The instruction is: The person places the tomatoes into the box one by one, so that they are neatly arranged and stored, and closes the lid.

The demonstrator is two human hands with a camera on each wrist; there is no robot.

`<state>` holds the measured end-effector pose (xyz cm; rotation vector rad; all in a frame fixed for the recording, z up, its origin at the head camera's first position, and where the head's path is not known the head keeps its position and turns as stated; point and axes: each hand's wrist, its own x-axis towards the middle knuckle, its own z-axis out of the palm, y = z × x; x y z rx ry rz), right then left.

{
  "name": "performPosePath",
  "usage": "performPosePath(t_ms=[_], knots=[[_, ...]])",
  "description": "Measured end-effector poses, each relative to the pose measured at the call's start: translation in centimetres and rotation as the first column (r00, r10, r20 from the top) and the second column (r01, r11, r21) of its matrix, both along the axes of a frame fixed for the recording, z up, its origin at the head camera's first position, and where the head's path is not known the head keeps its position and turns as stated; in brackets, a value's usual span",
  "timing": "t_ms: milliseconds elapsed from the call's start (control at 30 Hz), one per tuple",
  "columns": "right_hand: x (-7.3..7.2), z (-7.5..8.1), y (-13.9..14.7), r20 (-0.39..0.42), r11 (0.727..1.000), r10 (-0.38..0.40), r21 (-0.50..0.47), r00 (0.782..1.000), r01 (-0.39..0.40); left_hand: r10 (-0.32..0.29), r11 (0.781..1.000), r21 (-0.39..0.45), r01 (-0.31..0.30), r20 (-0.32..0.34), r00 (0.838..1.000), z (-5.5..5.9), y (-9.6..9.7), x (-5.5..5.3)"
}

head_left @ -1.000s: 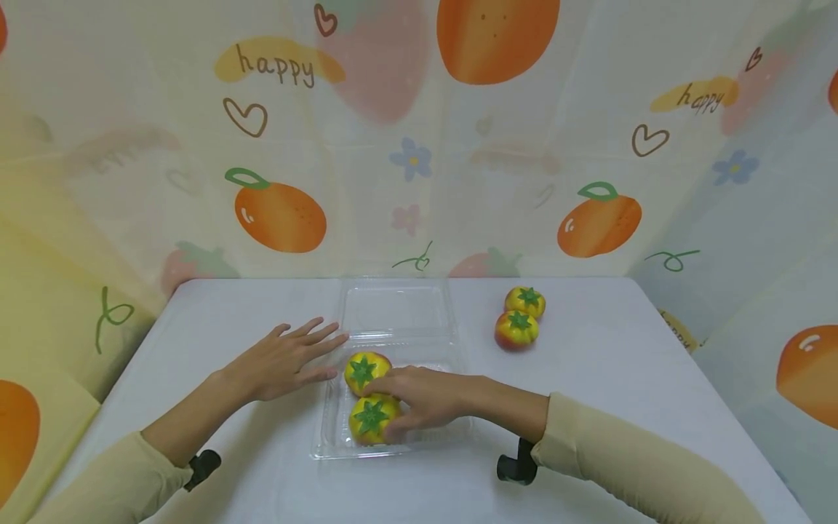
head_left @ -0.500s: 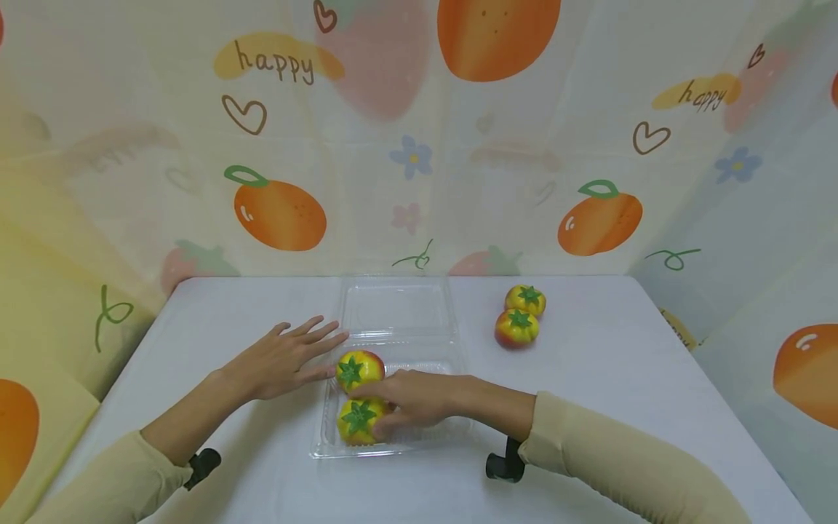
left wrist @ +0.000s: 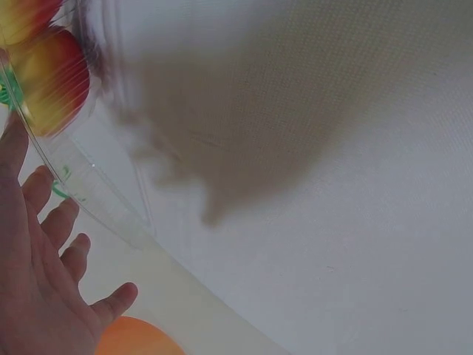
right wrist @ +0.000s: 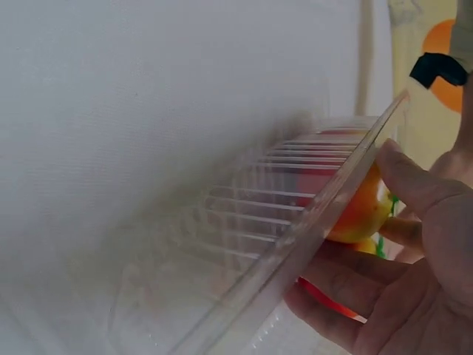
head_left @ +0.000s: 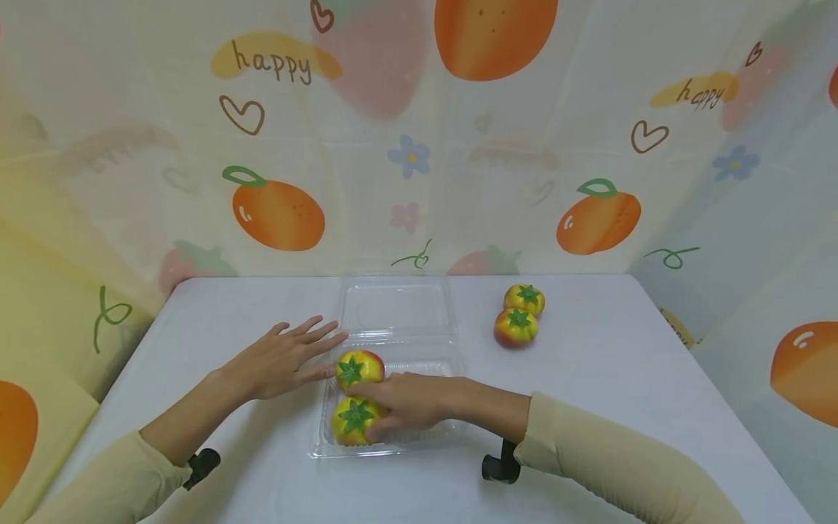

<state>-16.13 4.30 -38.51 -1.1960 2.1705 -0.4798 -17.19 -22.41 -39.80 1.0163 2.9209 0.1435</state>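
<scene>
In the head view a clear plastic clamshell box [head_left: 419,442] lies with its lid [head_left: 396,306] folded back. Two yellow-red toy fruits with green star-shaped tops sit in its left side: a far fruit [head_left: 359,368] and a near fruit [head_left: 354,420]. My right hand [head_left: 412,402] grips the near fruit from the right, its thumb on the near side and fingers between the two fruits. My left hand [head_left: 281,362] is spread along the box's left edge, thumb tip at the rim beside the far fruit. Seen from the left wrist, the left fingers [left wrist: 58,222] are extended and apart.
Two more such fruits, a front one [head_left: 516,327] and a back one [head_left: 525,299], stand together right of the box on the white table [head_left: 589,364]. A fruit-printed curtain [head_left: 484,182] hangs behind the table's back edge.
Within the box, the right hand and near fruit have shifted left, toward the box's left wall. The far fruit has also moved slightly left. My left hand stays in place.
</scene>
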Motion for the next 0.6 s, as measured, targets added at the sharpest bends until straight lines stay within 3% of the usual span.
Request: performPosePath(t_ms=[333,600], knots=[[-0.4,1.1,2.7,-0.053,0.998,-0.042,0.035,0.998,0.044,0.009,1.0,-0.003,-0.009,0.011,1.0,-0.2,0.0,-0.1],[-1.1,2.5,7.5,-0.048,0.979,-0.194,-0.07,0.98,0.191,0.016,1.0,-0.004,-0.016,0.031,0.999,-0.1,0.0,0.0]])
